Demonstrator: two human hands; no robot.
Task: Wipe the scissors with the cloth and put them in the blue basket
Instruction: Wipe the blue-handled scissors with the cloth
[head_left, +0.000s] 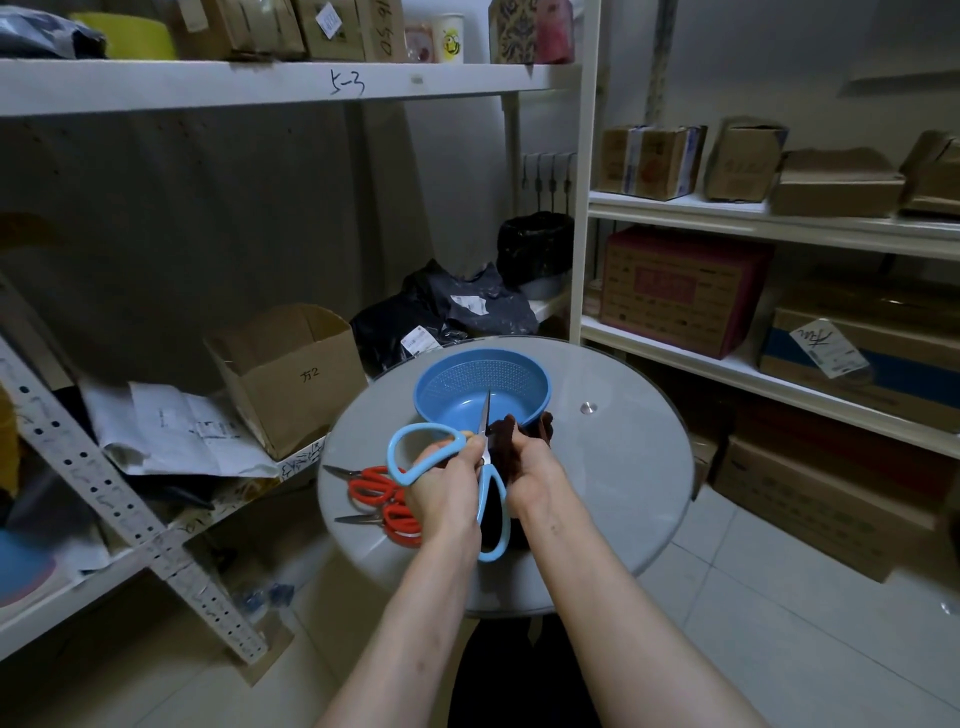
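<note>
Blue scissors (483, 488) gripped in left hand (447, 483), against cloth (501, 436).

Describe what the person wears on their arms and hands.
The left forearm and right forearm are bare, with no sleeve in view. The left hand and right hand wear no gloves. No watch, ring or bracelet is visible.

Our left hand (444, 486) grips the light-blue-handled steel scissors (483, 491), blade tip raised over the round blue plastic basket (519, 374). Our right hand (537, 470) holds the dark brown cloth (501, 441) just beside the blades. Two red-handled scissors (376, 488) lie on the round glass tabletop (623, 467).
</note>
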